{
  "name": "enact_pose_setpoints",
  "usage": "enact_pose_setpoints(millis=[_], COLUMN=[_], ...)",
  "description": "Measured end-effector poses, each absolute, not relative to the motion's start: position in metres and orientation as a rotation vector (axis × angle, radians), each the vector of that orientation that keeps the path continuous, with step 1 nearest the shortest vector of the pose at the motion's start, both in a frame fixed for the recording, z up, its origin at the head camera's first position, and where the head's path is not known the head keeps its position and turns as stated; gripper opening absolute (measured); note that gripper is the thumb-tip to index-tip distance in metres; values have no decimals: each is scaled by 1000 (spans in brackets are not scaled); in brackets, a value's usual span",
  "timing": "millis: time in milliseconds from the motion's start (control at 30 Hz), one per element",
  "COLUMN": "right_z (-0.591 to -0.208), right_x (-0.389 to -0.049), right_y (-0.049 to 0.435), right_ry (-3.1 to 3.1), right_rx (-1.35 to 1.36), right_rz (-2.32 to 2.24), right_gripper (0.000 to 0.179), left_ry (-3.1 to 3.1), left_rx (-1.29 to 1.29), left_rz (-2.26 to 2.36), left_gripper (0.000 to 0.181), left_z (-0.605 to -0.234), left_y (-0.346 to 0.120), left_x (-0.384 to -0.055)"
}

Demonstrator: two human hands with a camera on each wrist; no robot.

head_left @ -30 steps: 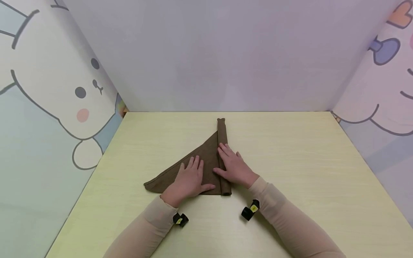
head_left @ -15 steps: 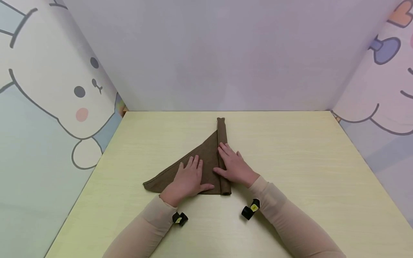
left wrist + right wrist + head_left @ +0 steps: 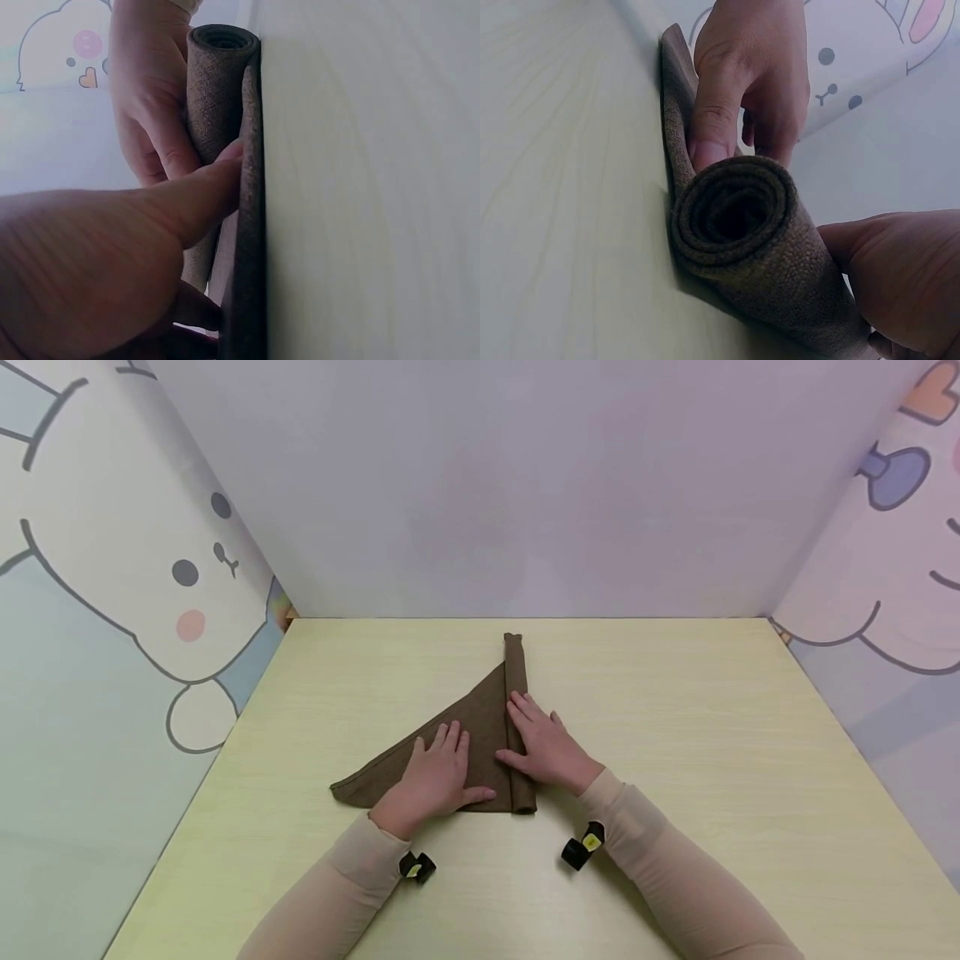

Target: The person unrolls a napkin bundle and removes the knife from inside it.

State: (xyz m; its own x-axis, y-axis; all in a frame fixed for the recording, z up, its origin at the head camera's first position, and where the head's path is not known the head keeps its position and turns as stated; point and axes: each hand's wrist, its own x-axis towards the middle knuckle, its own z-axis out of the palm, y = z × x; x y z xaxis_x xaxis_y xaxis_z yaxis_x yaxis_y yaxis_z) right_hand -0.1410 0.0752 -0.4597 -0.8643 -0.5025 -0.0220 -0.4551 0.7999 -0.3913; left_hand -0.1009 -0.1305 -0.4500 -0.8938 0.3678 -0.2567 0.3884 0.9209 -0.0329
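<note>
A brown cloth (image 3: 482,710) lies on the table, its flat part shaped like a triangle and its right side wound into a narrow roll (image 3: 515,662). My left hand (image 3: 431,781) rests palm down on the flat part, fingers extended and thumb spread toward the roll. Across the roll lies my right hand (image 3: 551,750), its fingers straight and its thumb on the flat cloth beside it. The right wrist view shows the near end of the roll (image 3: 769,240) with several spiral layers. In the left wrist view, the left thumb (image 3: 202,195) touches the cloth near its edge.
The pale wood table (image 3: 712,735) stretches out around the cloth. A plain wall (image 3: 480,493) stands at the table's back edge, and printed cartoon panels (image 3: 150,568) flank both sides. Small black cameras (image 3: 576,853) sit on both wrists.
My left hand has slid very slightly left, and the cloth's left tip has shifted a little the same way. The right hand stays in place on the roll.
</note>
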Motion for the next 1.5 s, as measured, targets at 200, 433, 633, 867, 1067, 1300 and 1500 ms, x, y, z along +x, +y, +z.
enact_pose_setpoints(millis=[200, 433, 633, 867, 1067, 1300, 1500], right_z=[-459, -457, -456, -455, -456, -458, -457], right_x=[-142, -142, -143, -143, -143, -144, -145], right_y=[76, 76, 76, 76, 77, 79, 80], right_ry=[2854, 2847, 2841, 2833, 2837, 2853, 2848], right_rx=[-755, -741, -734, -723, -730, -759, -755], right_rz=[-561, -560, -557, -557, -546, -556, -563], right_gripper=[85, 85, 85, 84, 84, 84, 85], left_ry=[2827, 2827, 2834, 2832, 2821, 2813, 2804], left_rx=[562, 565, 572, 566, 564, 572, 561], left_rz=[-119, -111, -112, -114, -115, -123, -128], left_gripper=[104, 104, 104, 104, 104, 104, 105], left_z=[-451, -450, -450, -451, -449, -445, -444], left_y=[-132, -133, -134, -134, -135, -136, -136], left_x=[-102, -102, -102, -103, -103, -103, -104])
